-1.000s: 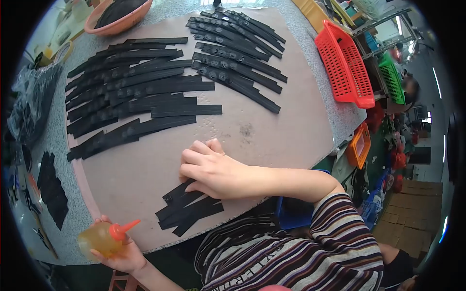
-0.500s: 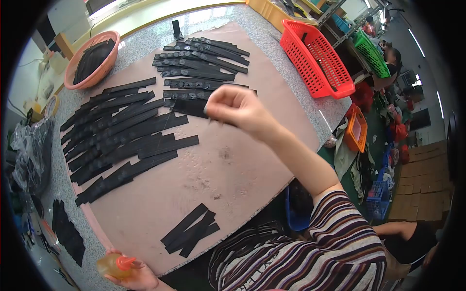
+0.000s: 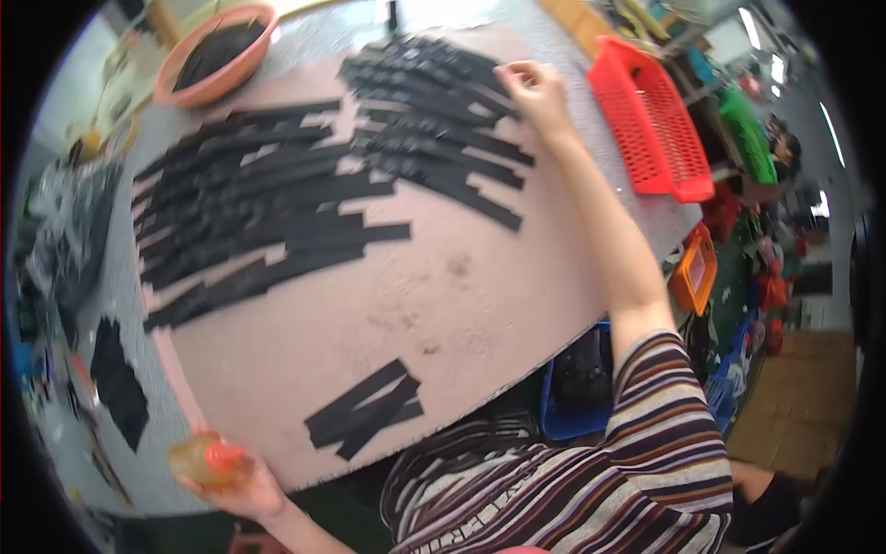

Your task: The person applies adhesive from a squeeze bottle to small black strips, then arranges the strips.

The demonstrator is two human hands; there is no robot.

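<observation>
My left hand [image 3: 242, 480] is wrapped round a squeeze bottle [image 3: 198, 462] of amber liquid with an orange-red nozzle, at the lower left corner of the pinkish board [image 3: 498, 305]. At the far right end of the upper group of black strips [image 3: 434, 92], my right hand [image 3: 538, 90] has its fingers pinched together. Whether a strip end is between them is too blurred to tell. Shiny wet-looking patches dot the strips. A second, larger group of black strips [image 3: 249, 194] overlaps on the board's left. Several loose black strips [image 3: 365, 411] lie crossed near the front edge.
A pink basket [image 3: 263, 28] of black pieces stands at the back left, a red basket [image 3: 697, 189] at the right. Black material [image 3: 120, 383] and a plastic bag [image 3: 60, 231] lie on the left. Below the board's edge is a blue bin [image 3: 563, 425].
My right hand has moved up and right, from the lower strips of the upper group to that group's far right end. The view has shifted; my left hand still holds the bottle.
</observation>
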